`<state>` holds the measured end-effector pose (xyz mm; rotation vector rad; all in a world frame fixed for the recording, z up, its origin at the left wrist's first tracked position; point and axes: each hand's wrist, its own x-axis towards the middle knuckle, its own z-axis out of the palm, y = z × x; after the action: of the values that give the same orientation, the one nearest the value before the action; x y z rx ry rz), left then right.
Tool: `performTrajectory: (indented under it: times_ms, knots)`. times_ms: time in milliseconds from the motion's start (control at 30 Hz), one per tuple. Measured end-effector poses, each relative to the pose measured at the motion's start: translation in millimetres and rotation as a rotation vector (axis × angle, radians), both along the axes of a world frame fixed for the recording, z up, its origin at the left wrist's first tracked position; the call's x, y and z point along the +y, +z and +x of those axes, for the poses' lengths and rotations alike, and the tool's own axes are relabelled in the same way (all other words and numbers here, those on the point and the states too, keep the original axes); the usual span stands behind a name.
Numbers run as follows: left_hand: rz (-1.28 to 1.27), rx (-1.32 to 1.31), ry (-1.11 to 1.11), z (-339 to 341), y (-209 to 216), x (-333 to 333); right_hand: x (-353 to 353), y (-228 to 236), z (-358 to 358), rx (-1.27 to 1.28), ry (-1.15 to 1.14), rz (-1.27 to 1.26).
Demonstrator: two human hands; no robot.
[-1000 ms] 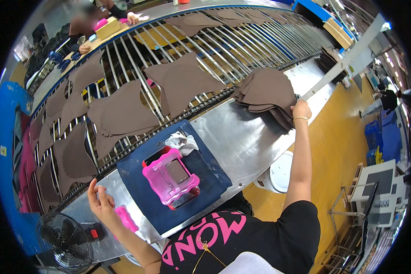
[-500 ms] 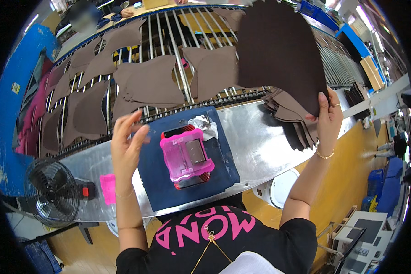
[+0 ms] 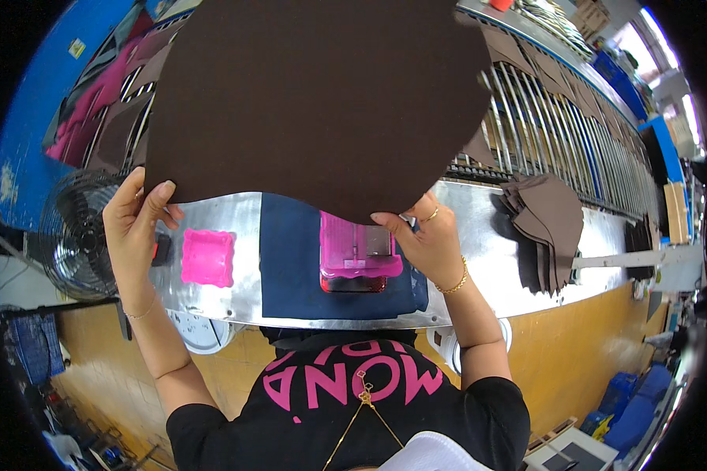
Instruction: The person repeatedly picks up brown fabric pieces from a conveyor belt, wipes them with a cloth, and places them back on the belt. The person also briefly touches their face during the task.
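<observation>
Currently: one large dark brown cut sheet (image 3: 314,102), held up over the steel surface (image 3: 479,259), left hand (image 3: 133,228) and right hand (image 3: 424,243) fingers pinched on its lower edge (limp; may sag onto the pink box (image 3: 357,255)).

The held sheet (image 3: 314,102) hangs above the mat (image 3: 291,267); the stack (image 3: 546,228) lies right, the fan (image 3: 75,235) left.
</observation>
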<state>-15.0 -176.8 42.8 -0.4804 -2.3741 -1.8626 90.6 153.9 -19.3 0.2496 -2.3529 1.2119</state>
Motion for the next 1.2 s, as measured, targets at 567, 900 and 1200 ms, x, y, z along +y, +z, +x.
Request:
performTrajectory:
  times_ms: [567,900,1200]
  knots:
    - [-0.429,0.114,-0.467,13.4,-49.3,97.0,86.6,-40.0,95.9,-0.126,-0.174,0.283]
    - [-0.51,0.459,-0.96,23.5,-43.4,220.8,165.7,9.1,195.4,-0.025,-0.772,-0.221]
    - [-0.277,0.121,-1.024,-40.8,58.8,341.5,216.5,57.3,163.0,-0.204,-0.743,-0.142]
